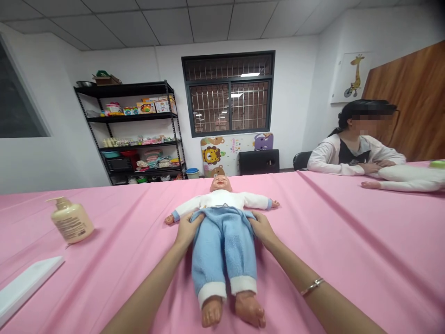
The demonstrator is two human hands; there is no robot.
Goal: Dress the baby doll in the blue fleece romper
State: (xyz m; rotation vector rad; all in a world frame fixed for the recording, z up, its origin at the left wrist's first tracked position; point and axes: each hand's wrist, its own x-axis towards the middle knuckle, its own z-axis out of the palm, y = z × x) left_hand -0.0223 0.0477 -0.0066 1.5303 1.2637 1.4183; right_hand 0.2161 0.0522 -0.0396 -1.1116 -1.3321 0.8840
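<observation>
A baby doll [221,184] lies on its back, head away from me and bare feet toward me. It wears a white top [225,199] with blue cuffs, arms spread to both sides. Light-blue trousers [222,246] with white cuffs cover its legs. At the left of the waistband my left hand [188,228] grips the cloth, thumb and fingers closed. My right hand [260,227] pinches the waistband on the opposite side. Some fingertips are hidden in or behind the fabric.
A pink cloth [132,260] with folds covers the table. To the left stand a pump bottle [71,220] and a white flat object [29,283]. Across at the right sits a person [354,148] beside another doll [410,177]. A black shelf [130,118] stands behind.
</observation>
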